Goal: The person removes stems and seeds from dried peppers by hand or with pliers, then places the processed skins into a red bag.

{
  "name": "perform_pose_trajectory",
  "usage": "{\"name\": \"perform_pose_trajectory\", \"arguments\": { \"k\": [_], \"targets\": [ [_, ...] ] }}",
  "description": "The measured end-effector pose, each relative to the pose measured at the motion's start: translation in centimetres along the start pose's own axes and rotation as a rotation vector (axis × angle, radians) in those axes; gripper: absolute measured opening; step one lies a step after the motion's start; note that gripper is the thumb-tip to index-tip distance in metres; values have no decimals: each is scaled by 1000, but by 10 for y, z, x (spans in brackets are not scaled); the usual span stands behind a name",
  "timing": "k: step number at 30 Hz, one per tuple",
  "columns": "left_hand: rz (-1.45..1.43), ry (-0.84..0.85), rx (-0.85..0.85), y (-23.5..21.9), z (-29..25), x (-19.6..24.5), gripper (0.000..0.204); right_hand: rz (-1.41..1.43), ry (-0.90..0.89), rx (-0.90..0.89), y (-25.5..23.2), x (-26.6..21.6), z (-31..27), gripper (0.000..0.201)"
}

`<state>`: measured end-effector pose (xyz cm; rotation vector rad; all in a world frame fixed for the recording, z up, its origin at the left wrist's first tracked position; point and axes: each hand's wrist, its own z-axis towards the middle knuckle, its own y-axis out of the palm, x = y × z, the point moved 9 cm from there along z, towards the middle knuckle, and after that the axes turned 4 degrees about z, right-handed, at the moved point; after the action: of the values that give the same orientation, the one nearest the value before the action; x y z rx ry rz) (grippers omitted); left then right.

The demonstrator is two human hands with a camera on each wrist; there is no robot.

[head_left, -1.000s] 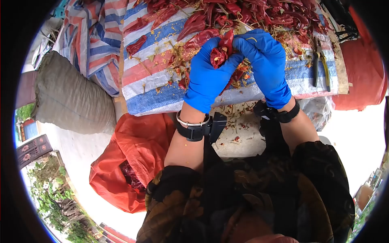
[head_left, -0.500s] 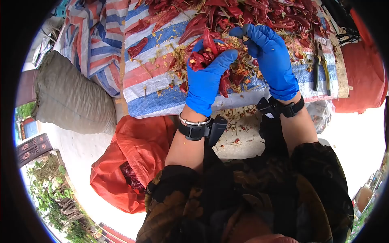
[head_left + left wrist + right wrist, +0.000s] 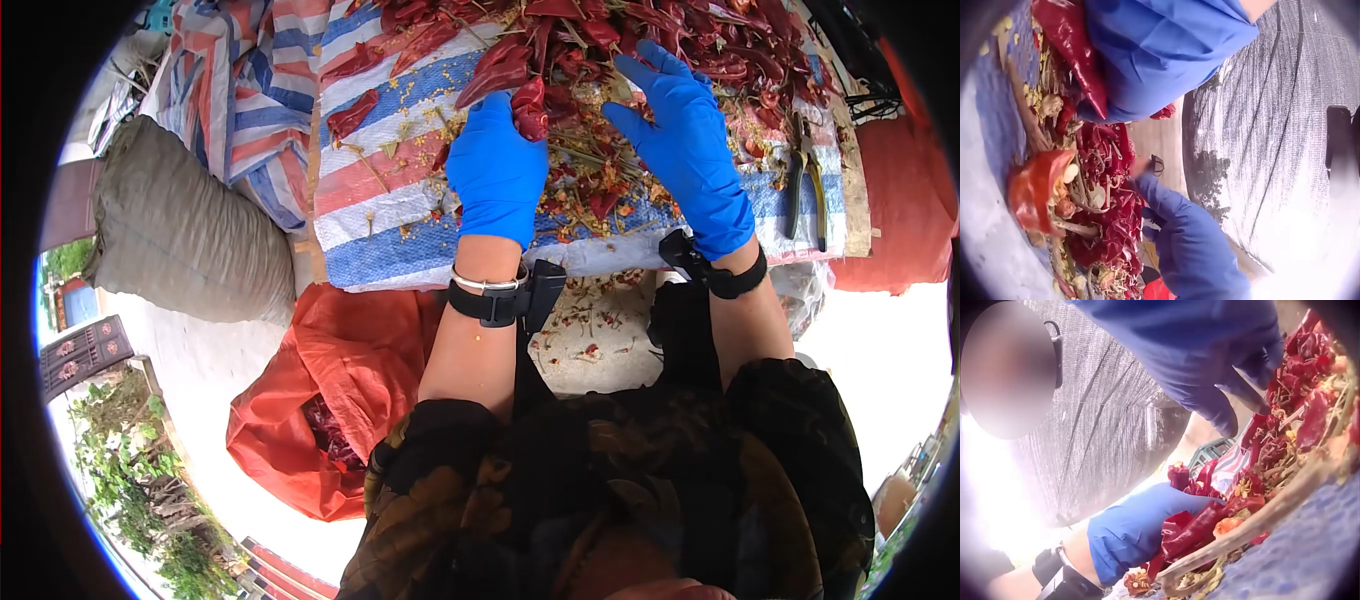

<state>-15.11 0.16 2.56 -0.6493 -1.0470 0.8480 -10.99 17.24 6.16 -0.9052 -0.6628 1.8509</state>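
Both hands wear blue gloves. In the head view the left hand (image 3: 497,172) is over the striped sheet (image 3: 350,262), back upward, its fingers curled round dried red peppers (image 3: 531,108) that stick out beside the fingertips. To its right, the right hand (image 3: 690,150) has its fingers spread and holds nothing visible, above the near edge of the pepper pile (image 3: 745,50). The left wrist view shows a long red pepper (image 3: 1079,56) against the left hand (image 3: 1154,56). Stems, yellow seeds and pepper bits (image 3: 600,185) are scattered between the hands.
Pliers (image 3: 805,185) lie on the sheet's right side. A red bag (image 3: 330,390) holding dried peppers stands below the sheet's left edge, near a full grey-brown sack (image 3: 190,225). Another red sack (image 3: 905,200) is at the right. Stem scraps (image 3: 590,350) litter the floor.
The hands were together on a pepper, then moved apart. The right hand's fingertips have parted and spread over the pile. The left hand has turned back upward, still gripping peppers.
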Motion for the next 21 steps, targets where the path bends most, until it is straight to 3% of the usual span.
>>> {"name": "perform_pose_trajectory", "arguments": {
  "k": [2, 6, 7, 8, 9, 10, 11, 12, 18, 21],
  "targets": [
    [97, -145, -270, 16, 0, -7, 51, 98, 52, -36, 13, 8, -7, 43],
    [-61, -143, -201, 10, -2, -14, 52, 199, 67, -33, 6, 1, -6, 40],
    [-302, -148, -143, 7, -2, -17, 52, 198, 72, -27, 1, -3, -5, 40],
    [-542, -150, -85, 3, -2, -19, 52, 349, 216, -56, 2, 2, -6, 40],
    [-540, -140, -89, 0, -3, -14, 52, 499, 358, -84, 5, 7, -9, 40],
    [-725, -146, -100, -3, -6, -8, 52, 498, 361, -76, 1, 4, -6, 40],
    [-912, -154, -112, -4, -8, -3, 52, 742, 442, -97, 5, 3, -7, 36],
    [-914, -150, -114, -4, -8, -2, 52, 986, 519, -120, 11, 2, -8, 33],
    [-988, -136, -178, 4, -13, 4, 39, 868, 253, 38, 3, 1, -6, 23],
    [-973, -45, -82, -5, -10, 7, 43, 667, 217, 43, -1, -4, -6, 25]
  ]
}}
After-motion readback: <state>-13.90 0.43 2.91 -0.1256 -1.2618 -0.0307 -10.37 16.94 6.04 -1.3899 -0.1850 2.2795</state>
